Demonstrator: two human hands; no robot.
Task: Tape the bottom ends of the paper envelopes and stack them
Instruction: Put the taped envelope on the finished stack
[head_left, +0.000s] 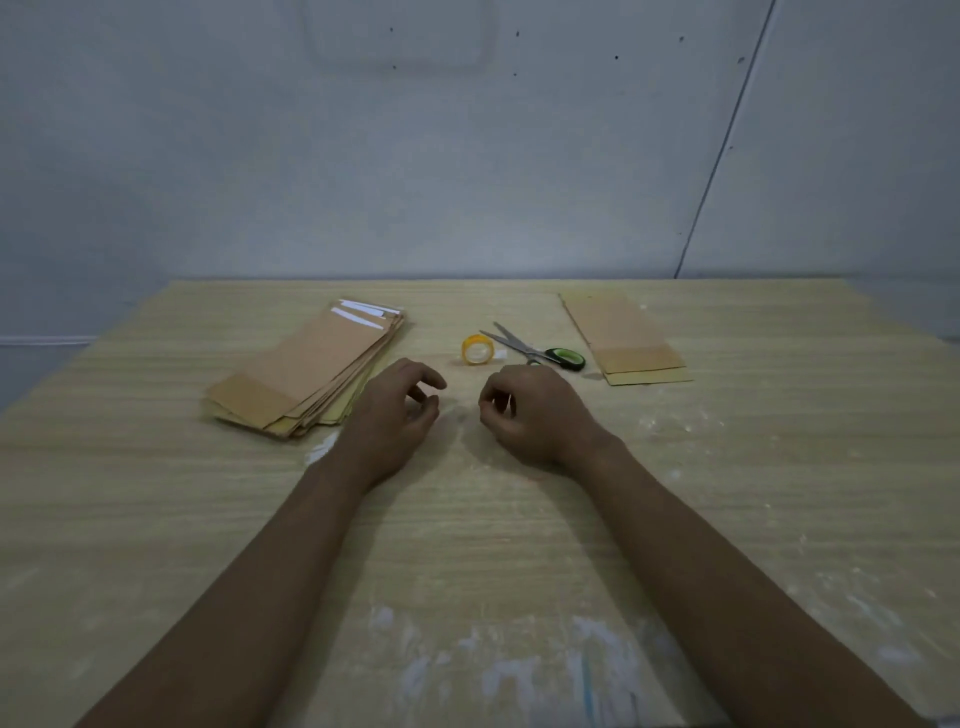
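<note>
- Plainly, the main risk is the tape (477, 349): its loose end sticks out to the right, and a careless pull could, I judge, let the strip fold back on itself or land crooked on an envelope's bottom edge.
- The left pile (306, 371) is fanned and uneven, so lifting the top envelope with one hand may drag its neighbours out of line.
- The scissors (537, 347) lie with blades parted just right of the tape; a hasty reach for the roll could knock them.
- The small stack (626, 338) at far right sits well apart from the pile, so mixing taped and untaped ones seems unlikely unless one is set down mid-table.
- The left hand (396, 415) hovers near the table (519, 545), palm down, fingers loosely curled, gripping nothing.
- The right hand (535, 410) faces it, fingers curled tighter inward; it shows nothing held, though a clear bit of tape would be hard to see.
</note>
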